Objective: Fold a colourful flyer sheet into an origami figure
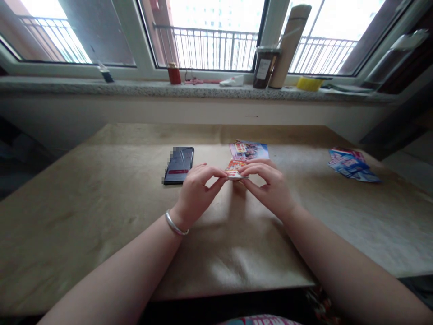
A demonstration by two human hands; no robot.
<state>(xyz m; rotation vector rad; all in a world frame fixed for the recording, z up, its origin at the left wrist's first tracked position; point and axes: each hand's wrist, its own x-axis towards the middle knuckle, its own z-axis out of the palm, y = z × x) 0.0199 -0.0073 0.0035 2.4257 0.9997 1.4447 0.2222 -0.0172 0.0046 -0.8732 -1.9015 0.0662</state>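
Both hands meet over the middle of the brown table (101,212). My left hand (196,189), with a silver bangle on its wrist, pinches the left end of a small colourful printed card or packet (235,170). My right hand (270,183) pinches its right end with curled fingers. The card is held just above the table, edge on to me. Directly behind it a similar printed leaflet (248,149) lies flat on the table.
A dark phone (179,170) lies left of my hands. A spread of blue printed cards (352,164) sits at the right. On the window sill stand a red cup (174,73), a dark jar (264,67), a tall beige flask (289,45) and a yellow bowl (309,83).
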